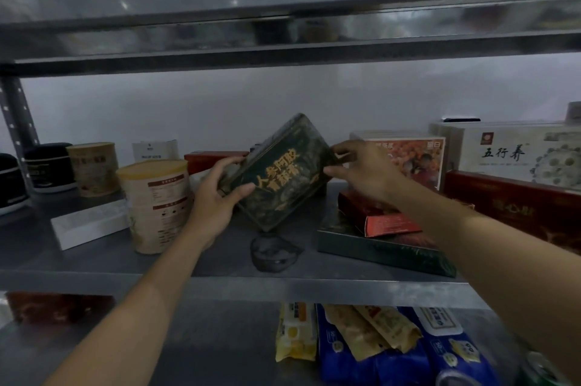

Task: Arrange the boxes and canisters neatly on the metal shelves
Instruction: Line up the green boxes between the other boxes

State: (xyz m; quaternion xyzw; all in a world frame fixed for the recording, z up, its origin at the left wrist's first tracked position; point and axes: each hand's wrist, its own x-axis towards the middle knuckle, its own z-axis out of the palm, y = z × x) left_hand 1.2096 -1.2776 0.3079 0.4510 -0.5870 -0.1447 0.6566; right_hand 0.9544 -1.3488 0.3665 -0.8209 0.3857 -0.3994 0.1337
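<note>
We see a dark green box (280, 172) with gold characters, a cream canister (156, 204) with brown label panels, a white box (515, 153) with black characters, and blue packets (405, 351) below.

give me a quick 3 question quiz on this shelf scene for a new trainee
1. True or false: the left hand and right hand both grip the dark green box, which is tilted.
2. What lies on the flat green box? A) a small red box B) a glass jar C) a folded towel
3. On which side of the dark green box does the beige canister stand?
Key: 1 true; 2 A; 3 left
</note>
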